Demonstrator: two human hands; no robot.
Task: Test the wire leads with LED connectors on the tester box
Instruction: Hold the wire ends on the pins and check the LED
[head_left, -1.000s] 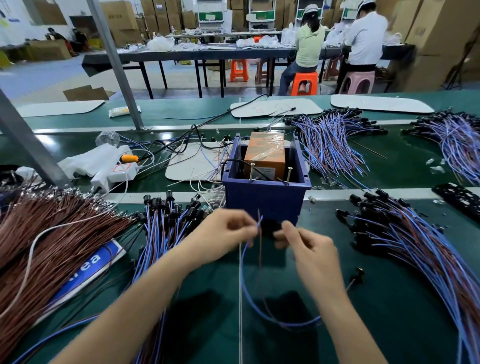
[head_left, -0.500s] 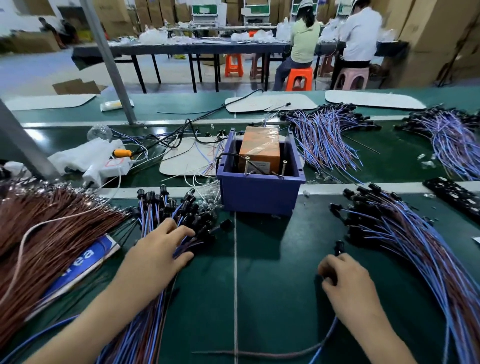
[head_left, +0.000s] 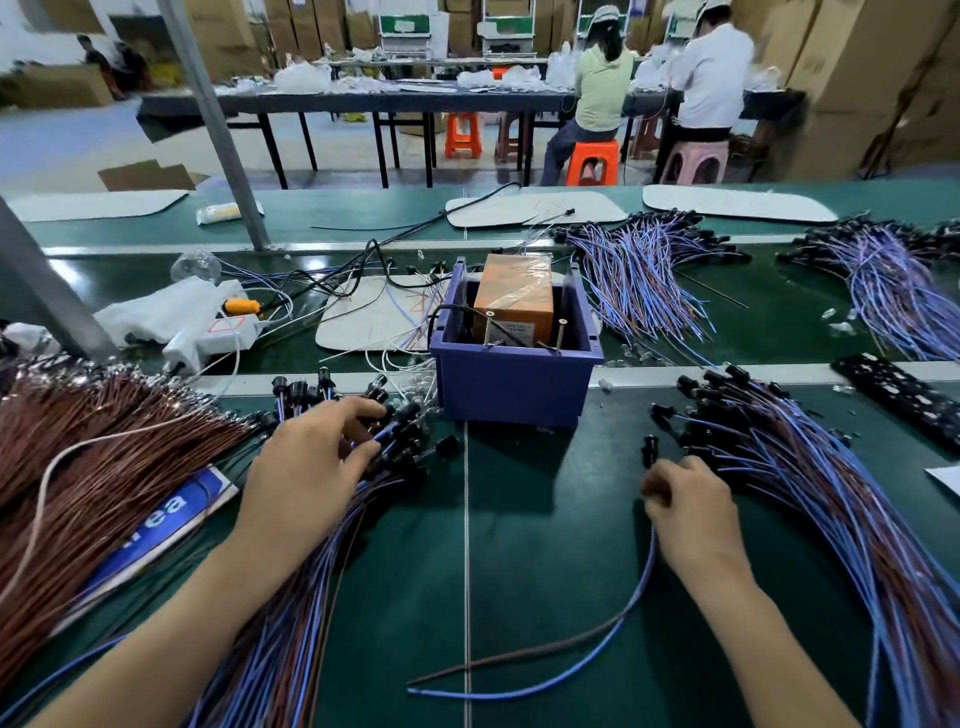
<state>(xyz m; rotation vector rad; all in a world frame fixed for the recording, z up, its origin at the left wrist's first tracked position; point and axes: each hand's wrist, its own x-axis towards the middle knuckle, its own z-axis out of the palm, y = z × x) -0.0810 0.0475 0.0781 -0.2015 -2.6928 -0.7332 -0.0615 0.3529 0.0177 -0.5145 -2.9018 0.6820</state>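
The blue tester box (head_left: 511, 387) stands at the middle of the green bench, holding an orange block (head_left: 514, 299) and two upright screws. Left of it lies a pile of blue-brown wire leads with black LED connectors (head_left: 332, 499); my left hand (head_left: 306, 467) lies on the connector ends, its fingers pinching one black connector. My right hand (head_left: 685, 506) grips one lead (head_left: 613, 631) near its black connector (head_left: 649, 449), beside the pile of leads on the right (head_left: 831, 493). That lead's loose blue and brown tails trail over the bench toward me.
A thick bundle of brown wires (head_left: 88, 467) and a blue-white card (head_left: 161, 525) lie at the far left. More lead piles (head_left: 644, 280) sit behind the box, with a white power strip (head_left: 218, 332) and a black strip (head_left: 904, 400) at the right. People sit at a far table.
Both hands have left the front of the tester box. The left went to the left pile and now pinches a connector; the right carried the lead down toward the right pile.
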